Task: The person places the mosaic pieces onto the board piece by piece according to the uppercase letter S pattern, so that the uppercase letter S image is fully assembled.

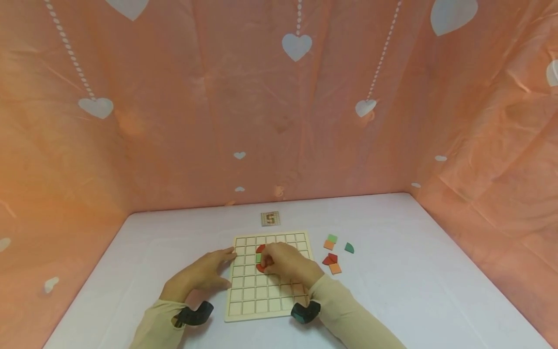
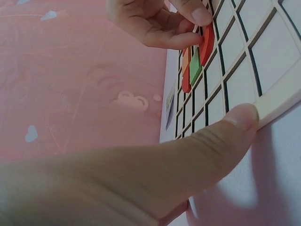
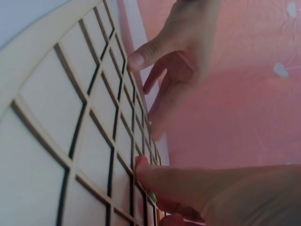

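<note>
A pale wooden grid board point(image 1: 244, 294) lies on the table. In one column sit a red quarter-circle tile point(image 1: 261, 248), a green square tile point(image 1: 258, 258) and, nearest me, another red quarter-circle tile point(image 1: 260, 268). My right hand point(image 1: 285, 261) is curled over this nearer red tile, its thumb and a finger pinching it at the board; in the left wrist view the red tile point(image 2: 206, 44) shows right beside the fingertips. My left hand point(image 1: 200, 275) touches the board's left edge, fingers spread and thumb point(image 2: 242, 117) against the rim. The right hand hides some neighbouring cells.
Right of the board lie loose tiles: a light green square point(image 1: 333, 238), an orange square point(image 1: 329, 245), a dark green quarter-circle point(image 1: 349, 247), red pieces point(image 1: 332, 258) and another orange square point(image 1: 335, 268). A small patterned card point(image 1: 270, 218) lies behind the board. Orange curtains point(image 1: 279, 121) enclose the white table.
</note>
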`<move>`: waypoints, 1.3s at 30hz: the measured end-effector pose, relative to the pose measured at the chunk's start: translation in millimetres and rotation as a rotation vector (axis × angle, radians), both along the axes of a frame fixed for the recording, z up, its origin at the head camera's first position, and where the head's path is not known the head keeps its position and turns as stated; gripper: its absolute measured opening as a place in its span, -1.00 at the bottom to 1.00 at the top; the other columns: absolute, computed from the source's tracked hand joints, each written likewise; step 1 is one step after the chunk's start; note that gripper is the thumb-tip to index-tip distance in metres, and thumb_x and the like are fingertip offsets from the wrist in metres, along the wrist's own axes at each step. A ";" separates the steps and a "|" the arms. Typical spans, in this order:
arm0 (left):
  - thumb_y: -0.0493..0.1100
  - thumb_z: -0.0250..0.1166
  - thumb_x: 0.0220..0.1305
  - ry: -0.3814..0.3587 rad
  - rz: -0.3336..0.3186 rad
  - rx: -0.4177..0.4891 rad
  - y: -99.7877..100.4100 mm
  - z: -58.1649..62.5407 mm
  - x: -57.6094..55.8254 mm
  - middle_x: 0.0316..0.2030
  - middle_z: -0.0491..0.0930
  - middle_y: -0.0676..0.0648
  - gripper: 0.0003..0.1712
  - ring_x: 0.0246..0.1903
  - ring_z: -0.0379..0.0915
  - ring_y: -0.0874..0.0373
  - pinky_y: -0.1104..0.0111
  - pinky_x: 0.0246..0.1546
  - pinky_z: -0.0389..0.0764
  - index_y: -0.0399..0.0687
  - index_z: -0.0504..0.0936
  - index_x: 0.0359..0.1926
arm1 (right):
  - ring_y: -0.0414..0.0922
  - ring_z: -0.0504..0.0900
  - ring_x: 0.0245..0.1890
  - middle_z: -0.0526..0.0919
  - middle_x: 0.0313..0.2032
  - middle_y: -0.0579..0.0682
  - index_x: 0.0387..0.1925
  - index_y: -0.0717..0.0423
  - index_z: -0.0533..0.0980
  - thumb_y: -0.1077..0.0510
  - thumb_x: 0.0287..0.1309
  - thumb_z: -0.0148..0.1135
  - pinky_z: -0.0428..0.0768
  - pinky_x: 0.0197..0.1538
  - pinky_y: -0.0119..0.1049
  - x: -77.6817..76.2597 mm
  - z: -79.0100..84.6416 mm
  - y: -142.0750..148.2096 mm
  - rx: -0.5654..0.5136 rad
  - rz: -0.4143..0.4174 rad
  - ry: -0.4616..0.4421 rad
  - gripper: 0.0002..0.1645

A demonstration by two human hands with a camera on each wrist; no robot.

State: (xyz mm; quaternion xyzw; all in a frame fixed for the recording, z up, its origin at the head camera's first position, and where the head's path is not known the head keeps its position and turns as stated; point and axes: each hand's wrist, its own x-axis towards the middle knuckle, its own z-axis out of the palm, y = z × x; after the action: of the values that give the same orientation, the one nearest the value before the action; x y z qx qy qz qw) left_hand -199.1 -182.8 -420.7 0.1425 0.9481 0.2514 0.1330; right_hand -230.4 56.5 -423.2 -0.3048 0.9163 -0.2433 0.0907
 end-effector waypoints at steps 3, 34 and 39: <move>-0.22 0.59 -0.05 -0.004 0.001 0.002 0.0 -0.5 -0.2 0.50 0.26 -0.24 -0.11 0.48 0.14 -0.34 -0.22 0.50 0.20 -0.20 0.48 0.36 | -0.34 0.48 -0.40 0.63 -0.43 -0.22 -0.36 -0.01 0.69 0.13 0.13 0.48 0.51 -0.26 -0.51 -0.2 1.1 1.6 -0.010 0.010 -0.020 -0.93; -0.22 0.59 -0.07 0.008 -0.007 0.004 -0.3 1.4 1.0 0.50 0.26 -0.27 -0.09 0.48 0.14 -0.37 -0.23 0.50 0.20 -0.26 0.46 0.36 | -0.22 0.54 -0.36 0.69 -0.24 -0.04 -0.02 0.18 0.66 0.09 0.32 0.30 0.56 -0.30 -0.39 -24.1 19.9 64.5 -0.153 -0.083 -0.013 -0.70; -0.20 0.59 -0.06 0.014 -0.015 -0.005 0.4 0.5 -0.3 0.50 0.26 -0.26 -0.08 0.48 0.14 -0.36 -0.23 0.50 0.19 -0.26 0.45 0.37 | -0.20 0.55 -0.33 0.69 -0.23 -0.01 -0.03 0.17 0.66 0.07 0.31 0.31 0.57 -0.28 -0.38 -31.8 19.7 94.1 -0.130 -0.169 -0.021 -0.69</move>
State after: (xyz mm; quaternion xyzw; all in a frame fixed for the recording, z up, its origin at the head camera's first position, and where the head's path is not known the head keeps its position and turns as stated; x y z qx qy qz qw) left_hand -199.4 -182.4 -420.2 0.1510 0.9485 0.2470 0.1287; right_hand -262.2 150.7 -403.4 -0.2292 0.9201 -0.3120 0.0594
